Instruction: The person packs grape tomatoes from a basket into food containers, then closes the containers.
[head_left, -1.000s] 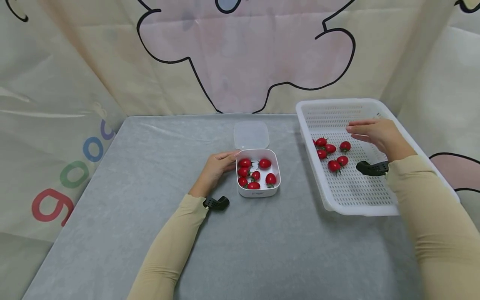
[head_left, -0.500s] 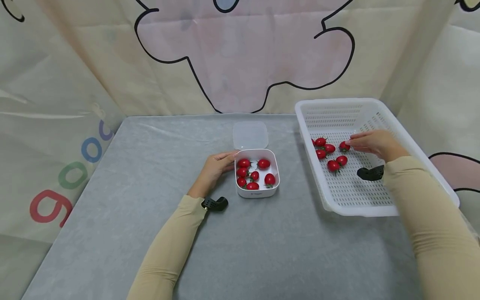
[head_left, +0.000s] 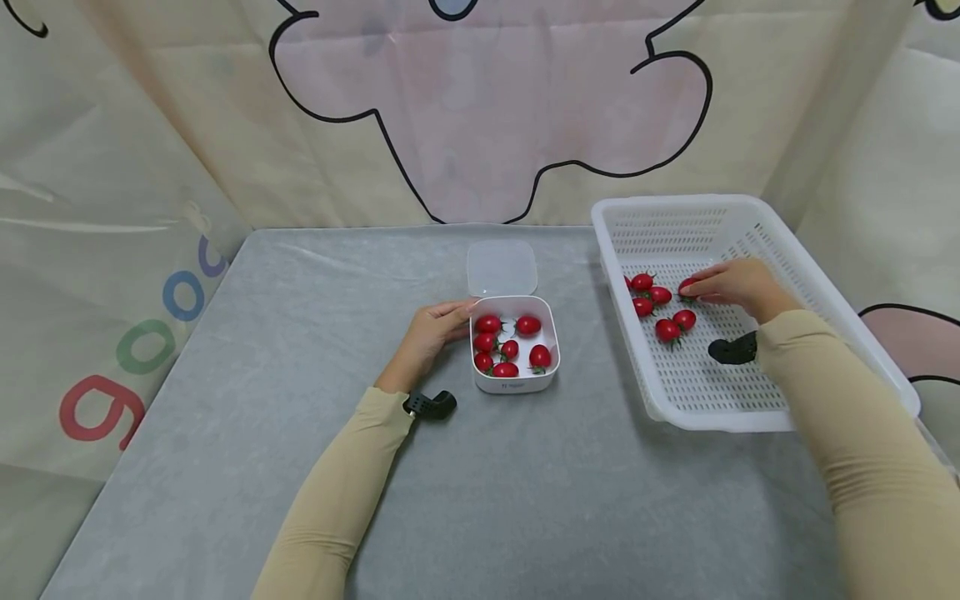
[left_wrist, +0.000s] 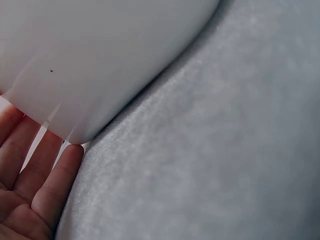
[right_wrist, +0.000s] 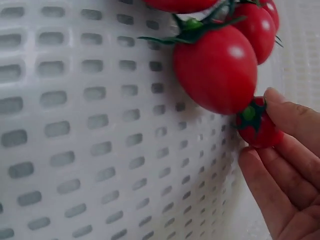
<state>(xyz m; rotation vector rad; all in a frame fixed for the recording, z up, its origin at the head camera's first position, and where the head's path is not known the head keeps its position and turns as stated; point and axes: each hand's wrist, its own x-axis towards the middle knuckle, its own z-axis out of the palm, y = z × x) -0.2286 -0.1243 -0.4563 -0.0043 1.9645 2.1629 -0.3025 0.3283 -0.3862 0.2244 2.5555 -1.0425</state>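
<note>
In the head view, my left hand (head_left: 435, 333) is at the left side of a small white box (head_left: 516, 385) holding several cherry tomatoes (head_left: 528, 326). In the left wrist view its fairly straight fingers (left_wrist: 59, 182) touch the box wall (left_wrist: 100, 65). My right hand (head_left: 738, 287) reaches into a white perforated basket (head_left: 750, 400). Between thumb and fingers it pinches a cherry tomato (right_wrist: 260, 127) with a green calyx, partly covered by the hand. More cherry tomatoes (right_wrist: 215, 70) lie on the basket floor close by.
A translucent square lid (head_left: 502, 267) lies on the grey cloth-covered table (head_left: 360, 275) behind the box. The basket stands at the right, its raised rim around the right hand. Patterned curtains (head_left: 487, 108) hang at the back and sides.
My right hand has come down and slightly left in the basket, from above it onto a cherry tomato, which it now pinches. The left hand and the box have stayed in place.
</note>
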